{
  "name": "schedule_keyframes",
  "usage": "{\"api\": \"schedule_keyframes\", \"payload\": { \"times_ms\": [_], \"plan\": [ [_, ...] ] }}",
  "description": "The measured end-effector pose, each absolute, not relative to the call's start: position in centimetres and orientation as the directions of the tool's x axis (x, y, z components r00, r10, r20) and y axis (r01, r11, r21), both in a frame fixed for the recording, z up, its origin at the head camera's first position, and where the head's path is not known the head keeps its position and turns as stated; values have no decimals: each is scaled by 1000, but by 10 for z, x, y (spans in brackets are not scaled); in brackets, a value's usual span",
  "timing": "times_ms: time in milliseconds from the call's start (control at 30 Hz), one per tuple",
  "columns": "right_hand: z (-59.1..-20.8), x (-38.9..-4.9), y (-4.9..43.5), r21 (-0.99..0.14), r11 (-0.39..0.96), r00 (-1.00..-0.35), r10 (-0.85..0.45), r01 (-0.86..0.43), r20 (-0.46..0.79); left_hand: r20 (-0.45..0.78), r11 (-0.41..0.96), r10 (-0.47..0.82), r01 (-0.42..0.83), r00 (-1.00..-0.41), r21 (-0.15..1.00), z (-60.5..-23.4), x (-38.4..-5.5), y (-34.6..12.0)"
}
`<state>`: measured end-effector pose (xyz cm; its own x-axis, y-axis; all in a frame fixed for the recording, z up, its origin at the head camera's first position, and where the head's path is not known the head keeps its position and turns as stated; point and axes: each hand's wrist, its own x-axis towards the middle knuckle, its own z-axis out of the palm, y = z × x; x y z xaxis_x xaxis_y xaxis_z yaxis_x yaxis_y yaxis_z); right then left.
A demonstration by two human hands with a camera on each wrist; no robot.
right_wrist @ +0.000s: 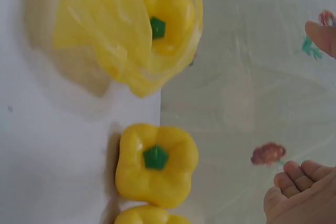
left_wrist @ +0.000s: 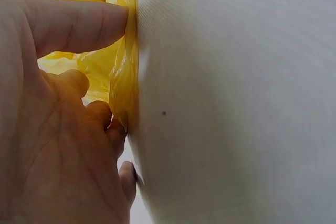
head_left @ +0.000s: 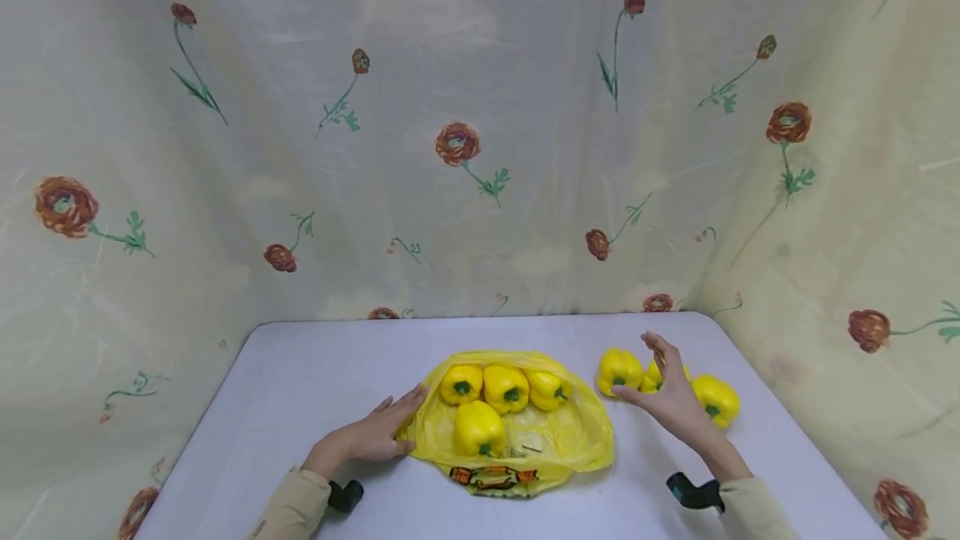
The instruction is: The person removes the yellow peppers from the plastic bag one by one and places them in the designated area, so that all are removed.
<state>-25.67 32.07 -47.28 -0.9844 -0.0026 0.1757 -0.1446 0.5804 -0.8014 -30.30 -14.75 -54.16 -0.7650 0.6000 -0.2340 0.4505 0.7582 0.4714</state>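
Observation:
A yellow plastic bag (head_left: 592,438) lies with its mouth spread open, several yellow bell peppers (head_left: 480,430) inside it. My left hand (head_left: 371,433) rests at the bag's left edge, fingers extended and thumb touching the plastic; the left wrist view shows the thumb (left_wrist: 84,24) against the bag's rim (left_wrist: 124,72). On the right, my right hand (head_left: 671,398) is held over a group of three loose bell peppers, thumb and fingers spread apart and holding nothing. Of these, the left pepper (head_left: 618,369) and right pepper (head_left: 717,400) show well; the hand partly hides the middle one.
A white table (head_left: 300,373) carries everything. A flower-printed curtain (head_left: 480,232) hangs close behind it and along both sides. Orange and black print (head_left: 493,477) marks the bag's near side.

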Motion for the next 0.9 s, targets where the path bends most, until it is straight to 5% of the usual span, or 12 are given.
{"api": "schedule_keyframes", "payload": {
  "times_ms": [900],
  "plan": [
    [-476, -261, 207, -828, 439, -918, -337, -349, 209, -229, 766, 592, 450, -773, 459, -540, -302, -147]
  ]
}}
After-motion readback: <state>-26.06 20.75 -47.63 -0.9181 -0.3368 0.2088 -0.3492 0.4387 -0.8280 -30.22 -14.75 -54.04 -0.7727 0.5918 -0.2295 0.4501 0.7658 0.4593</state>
